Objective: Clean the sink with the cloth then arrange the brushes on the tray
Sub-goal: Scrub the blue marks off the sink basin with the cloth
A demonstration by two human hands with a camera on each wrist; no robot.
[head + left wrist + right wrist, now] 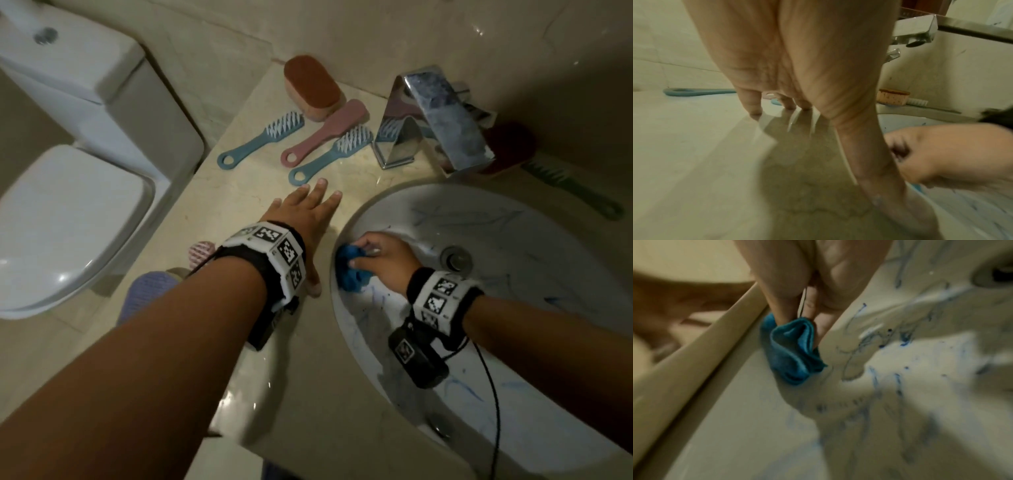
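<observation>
While my left hand (pixel 301 219) lies flat, fingers spread on the counter (pixel 239 192), my right hand (pixel 383 260) pinches the bunched blue cloth (pixel 352 270) against the sink (pixel 513 342) wall by the rim. Blue scribbles cover the basin beyond it. Three brushes (pixel 329 150) lie just past my left fingertips.

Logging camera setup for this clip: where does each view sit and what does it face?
Head: above, looking down at countertop, sink, both forearms.
Left wrist: under the left hand, facing its fingers pressed on the countertop.
Right wrist: along the right hand, facing the blue cloth it grips inside the sink.
Shared: head and right wrist show the cloth.
</observation>
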